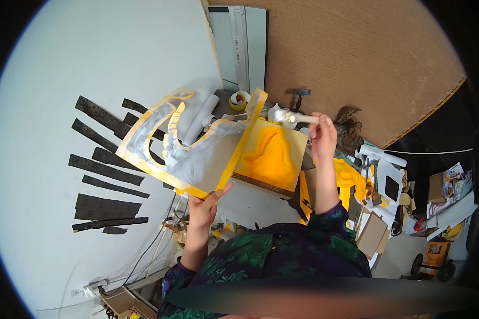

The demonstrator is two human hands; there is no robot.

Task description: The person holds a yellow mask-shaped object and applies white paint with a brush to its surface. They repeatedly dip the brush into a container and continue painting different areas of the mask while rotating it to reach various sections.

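Beside white wall (53,117), hands (202,211) hold sheet edge (238,150) and tool (305,119) apart.

White table (258,201). On it: board (273,157) with bright yellow paint in middle, roll of tape (234,101) at back, messy papers (384,169) to right. Gray floor (400,245): orange box (437,250), black round thing (446,271).

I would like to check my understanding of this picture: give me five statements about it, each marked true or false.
1. The left hand holds a yellow-edged cut-out sheet. True.
2. The right hand is empty. False: it holds a pale stick.
3. Black strips are on the white wall. True.
4. The panel bears a blue patch. False: its patch is yellow.
5. The sleeves are plain white. False: they are dark and patterned.
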